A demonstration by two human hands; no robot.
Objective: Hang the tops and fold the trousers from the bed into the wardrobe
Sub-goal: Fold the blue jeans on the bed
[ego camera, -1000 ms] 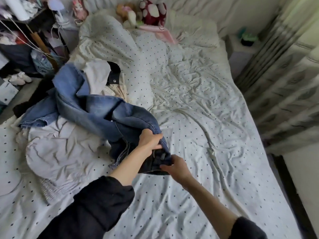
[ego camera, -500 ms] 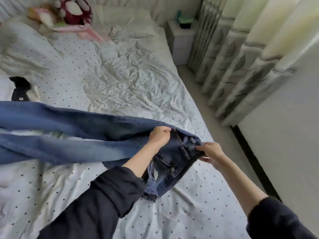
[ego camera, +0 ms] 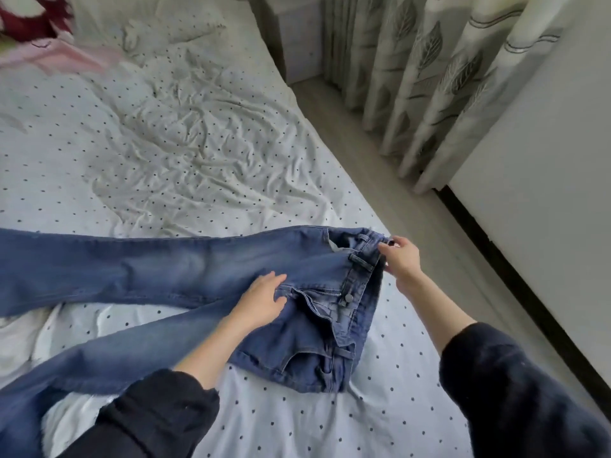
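My left hand (ego camera: 259, 300) presses flat, fingers spread, on the jeans (ego camera: 185, 269) beside the fly to anchor them on the bed (ego camera: 198, 153); my right hand (ego camera: 401, 257) pinches the waistband taut for folding.

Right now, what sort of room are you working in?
Most likely a home bedroom: a bed with a rumpled dotted sheet, leaf-print curtains beside it, and a small white bedside cabinet. Jeans lie spread across the bed.

Jeans (ego camera: 139, 269) legs cut off left
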